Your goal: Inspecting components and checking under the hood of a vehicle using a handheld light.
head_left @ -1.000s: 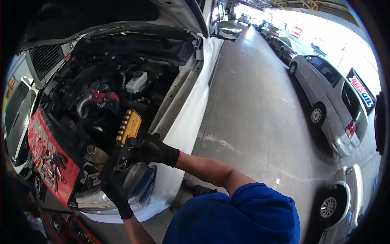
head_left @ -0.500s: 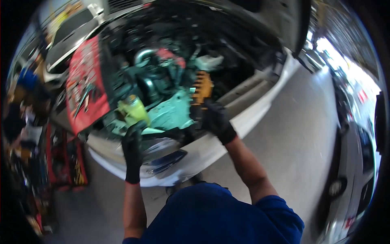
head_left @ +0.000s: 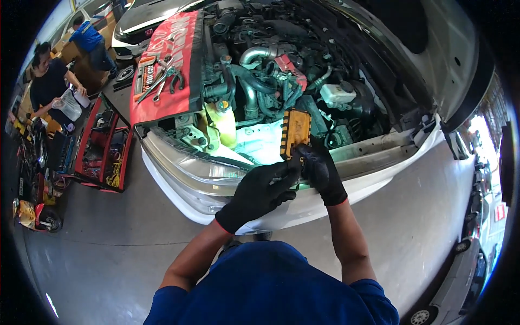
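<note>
An orange-and-black work light [head_left: 296,134] is held up over the front of a white car's engine bay, throwing bright light on the inner panel below it. My right hand [head_left: 320,169], in a black glove, is closed around its lower end. From the left, my left hand [head_left: 259,194], gloved the same way, reaches that end with its fingers bent and pinched against it; part of the grip is hidden between the two hands. Beside the lit panel stands a yellowish fluid reservoir [head_left: 221,122]. The car's headlight [head_left: 208,170] lies below and left of my hands.
A red fender cover [head_left: 176,40] carries pliers, sockets and wrenches. Left of the car stands a red tool cart [head_left: 100,149]; two other people are farther back. The raised hood [head_left: 417,32] hangs at the upper right. A silver car [head_left: 452,281] is parked at right.
My left hand has moved from over the headlight, rightward to the work light. The light and my right hand have shifted right in the picture as the view turned. The fender cover shows more fully.
</note>
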The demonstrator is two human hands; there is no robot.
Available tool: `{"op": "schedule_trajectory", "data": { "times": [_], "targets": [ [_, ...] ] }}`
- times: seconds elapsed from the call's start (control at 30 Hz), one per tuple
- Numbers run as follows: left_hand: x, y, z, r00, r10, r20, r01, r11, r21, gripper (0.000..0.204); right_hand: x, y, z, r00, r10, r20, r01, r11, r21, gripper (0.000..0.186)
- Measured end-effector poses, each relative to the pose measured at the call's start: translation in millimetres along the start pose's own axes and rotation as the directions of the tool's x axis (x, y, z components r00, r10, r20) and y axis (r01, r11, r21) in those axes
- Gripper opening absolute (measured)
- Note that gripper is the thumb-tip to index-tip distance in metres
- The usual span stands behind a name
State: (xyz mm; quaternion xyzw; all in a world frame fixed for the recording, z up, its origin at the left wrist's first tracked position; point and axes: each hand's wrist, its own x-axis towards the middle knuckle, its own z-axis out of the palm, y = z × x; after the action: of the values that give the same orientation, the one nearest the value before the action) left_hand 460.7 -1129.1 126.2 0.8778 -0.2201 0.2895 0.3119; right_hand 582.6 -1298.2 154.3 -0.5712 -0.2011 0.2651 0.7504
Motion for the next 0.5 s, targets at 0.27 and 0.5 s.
{"op": "schedule_trajectory", "data": {
  "times": [0.27, 0.5],
  "targets": [
    [-4.4, -2.0, 13.9, 0.955, 0.231, -0.188, -0.172, 0.943, 0.283, 0.054, -0.7, -5.4, 9.5, 0.991, -0.003, 0.135, -0.022, 0.982, 0.187, 0.045],
    [6.6, 0.5, -5.5, 0.925, 0.233, -0.3, -0.176, 0.963, 0.205, 0.042, 2.7, 9.2, 21.8, 0.969, -0.215, 0.118, 0.224, 0.972, -0.064, 0.038]
  ]
}}
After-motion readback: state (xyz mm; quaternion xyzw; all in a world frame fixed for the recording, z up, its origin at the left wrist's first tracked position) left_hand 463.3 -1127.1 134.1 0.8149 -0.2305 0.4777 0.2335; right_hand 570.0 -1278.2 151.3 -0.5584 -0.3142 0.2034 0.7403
